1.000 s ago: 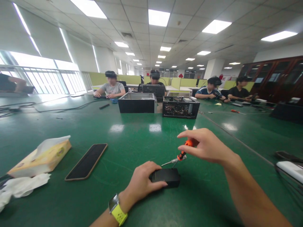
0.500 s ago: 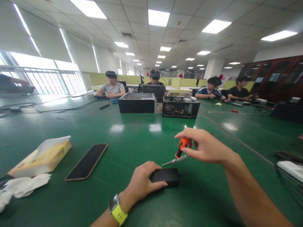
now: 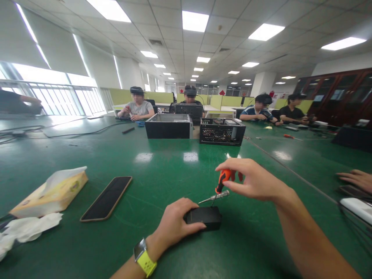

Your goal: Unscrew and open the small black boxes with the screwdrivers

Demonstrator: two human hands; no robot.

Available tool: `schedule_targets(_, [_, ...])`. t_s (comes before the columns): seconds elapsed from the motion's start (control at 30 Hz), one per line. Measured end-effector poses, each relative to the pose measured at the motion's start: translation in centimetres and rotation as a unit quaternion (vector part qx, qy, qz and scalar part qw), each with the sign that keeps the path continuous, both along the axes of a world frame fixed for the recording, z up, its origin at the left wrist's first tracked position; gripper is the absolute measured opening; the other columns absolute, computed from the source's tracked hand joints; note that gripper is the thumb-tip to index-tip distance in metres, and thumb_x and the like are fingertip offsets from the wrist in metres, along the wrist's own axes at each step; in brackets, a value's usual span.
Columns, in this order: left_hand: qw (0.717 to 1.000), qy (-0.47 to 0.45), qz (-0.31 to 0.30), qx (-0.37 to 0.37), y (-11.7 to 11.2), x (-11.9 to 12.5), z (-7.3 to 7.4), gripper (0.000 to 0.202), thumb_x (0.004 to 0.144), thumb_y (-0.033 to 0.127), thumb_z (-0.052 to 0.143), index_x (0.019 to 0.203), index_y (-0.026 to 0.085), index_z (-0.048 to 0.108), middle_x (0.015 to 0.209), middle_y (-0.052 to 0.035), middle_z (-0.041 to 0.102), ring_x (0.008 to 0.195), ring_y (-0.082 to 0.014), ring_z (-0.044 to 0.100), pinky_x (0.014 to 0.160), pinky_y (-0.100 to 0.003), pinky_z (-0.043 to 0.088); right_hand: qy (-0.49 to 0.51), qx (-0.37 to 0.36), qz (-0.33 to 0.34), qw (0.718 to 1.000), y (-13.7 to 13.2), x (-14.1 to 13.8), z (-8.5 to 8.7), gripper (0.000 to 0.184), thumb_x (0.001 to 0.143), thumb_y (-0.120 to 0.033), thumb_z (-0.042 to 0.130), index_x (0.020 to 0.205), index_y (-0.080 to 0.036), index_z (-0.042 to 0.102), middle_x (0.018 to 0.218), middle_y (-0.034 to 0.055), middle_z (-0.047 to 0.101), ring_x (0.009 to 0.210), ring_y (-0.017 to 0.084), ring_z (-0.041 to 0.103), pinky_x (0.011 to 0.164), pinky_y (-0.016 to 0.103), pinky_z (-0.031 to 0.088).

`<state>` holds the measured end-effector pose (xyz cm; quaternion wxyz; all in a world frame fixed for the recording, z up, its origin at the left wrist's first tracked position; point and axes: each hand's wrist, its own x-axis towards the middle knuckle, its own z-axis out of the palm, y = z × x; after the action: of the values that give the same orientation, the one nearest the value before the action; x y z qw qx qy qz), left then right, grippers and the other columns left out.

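A small black box (image 3: 205, 217) lies on the green table (image 3: 162, 166) just in front of me. My left hand (image 3: 174, 224) rests against its left end, fingers curled around it; a watch with a yellow strap is on that wrist. My right hand (image 3: 252, 179) hovers above and to the right, fingers pinched on the orange handle of a screwdriver (image 3: 221, 182). Its thin shaft points down onto the top of the box. A second metal shaft (image 3: 213, 197) lies nearly flat just above the box.
A dark phone (image 3: 106, 198) lies left of the box, with a tissue box (image 3: 49, 192) and crumpled tissue (image 3: 27, 228) further left. Two open computer cases (image 3: 168, 126) (image 3: 222, 131) stand mid-table. Several people sit at the far side. Another person's hand (image 3: 355, 179) reaches in at the right edge.
The orange handle has swung from pointing right to standing more upright, tip on the box. Another person's hand has come in at the right edge. My left hand has stayed put.
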<state>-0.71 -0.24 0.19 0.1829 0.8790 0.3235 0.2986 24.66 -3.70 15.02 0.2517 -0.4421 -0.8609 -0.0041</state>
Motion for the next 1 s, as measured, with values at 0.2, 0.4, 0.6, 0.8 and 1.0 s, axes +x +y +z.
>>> schedule_targets(0.2, [1.000,0.001,0.001,0.002,-0.09,-0.01,-0.08,0.042,0.074,0.054,0.074,0.096,0.019,0.069,0.087,-0.0047,0.069,0.079,-0.0217,0.063,0.070,-0.029,0.048,-0.003,0.001,-0.016,1.000,-0.07,-0.20,0.02,0.028,0.083,-0.033,0.066,0.108,-0.021,0.067,0.088,0.0019,0.071,0.072,0.014,0.063,0.068,0.025,0.044])
schedule_targets(0.4, [1.000,0.006,0.004,0.011,0.00,0.03,-0.04,0.042,0.074,0.054,0.074,0.096,0.019,0.069,0.087,-0.0050,0.069,0.080,-0.0217,0.064,0.070,-0.028,0.049,-0.005,0.002,-0.015,1.000,-0.02,-0.26,-0.07,0.030,0.083,-0.032,0.067,0.111,-0.022,0.066,0.087,0.0011,0.071,0.071,0.014,0.062,0.068,0.025,0.045])
schedule_targets(0.6, [1.000,0.010,0.004,0.004,-0.05,0.00,0.01,0.041,0.074,0.053,0.075,0.096,0.019,0.069,0.087,-0.0049,0.069,0.081,-0.0223,0.064,0.070,-0.029,0.049,-0.006,0.010,-0.031,0.999,0.10,-0.31,-0.12,0.035,0.079,-0.037,0.072,0.111,-0.021,0.068,0.083,0.0012,0.072,0.071,0.016,0.064,0.070,0.027,0.047])
schedule_targets(0.8, [1.000,0.005,0.002,0.006,-0.03,-0.04,-0.16,0.042,0.074,0.054,0.075,0.096,0.019,0.068,0.087,-0.0047,0.069,0.080,-0.0217,0.064,0.070,-0.029,0.048,0.005,0.016,-0.008,1.000,0.21,-0.31,-0.41,0.036,0.079,-0.035,0.073,0.112,-0.022,0.068,0.094,0.0023,0.074,0.083,0.017,0.068,0.076,0.027,0.048])
schedule_targets(1.0, [1.000,0.003,0.002,0.010,-0.05,-0.05,-0.05,0.042,0.074,0.054,0.074,0.096,0.019,0.068,0.087,-0.0047,0.069,0.079,-0.0212,0.063,0.070,-0.028,0.049,0.003,0.007,-0.010,1.000,0.07,-0.54,-0.34,0.037,0.082,-0.032,0.070,0.118,-0.022,0.065,0.100,0.0038,0.073,0.091,0.019,0.067,0.080,0.029,0.049])
